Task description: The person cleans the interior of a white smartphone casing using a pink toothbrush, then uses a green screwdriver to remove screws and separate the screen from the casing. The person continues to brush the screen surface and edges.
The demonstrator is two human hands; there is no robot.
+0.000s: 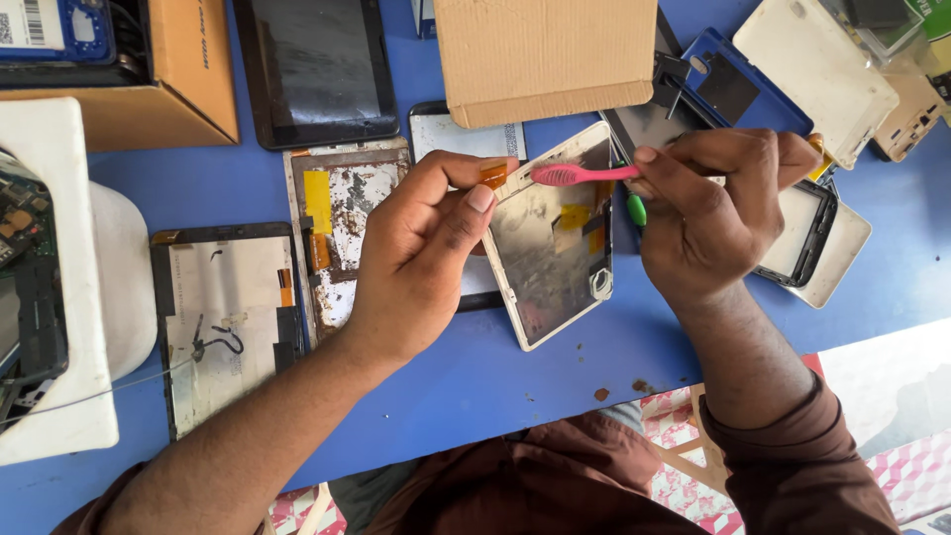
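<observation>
My left hand (421,248) grips the left edge of an opened tablet panel (555,253) with a white frame, tilted over the blue table (475,386). Its thumb and forefinger pinch near an orange flex strip (493,174) at the panel's top corner. My right hand (708,213) holds a pink toothbrush (580,175), the bristle head lying against the top edge of the panel beside the orange strip. A green-handled tool (636,209) pokes out under my right hand.
Several stripped tablet backs and screens lie around: one with yellow tape (337,213), a dark-framed one (223,317), a black screen (315,69). A cardboard piece (545,54) sits behind, a cardboard box (188,79) at far left, white casings (812,59) at right.
</observation>
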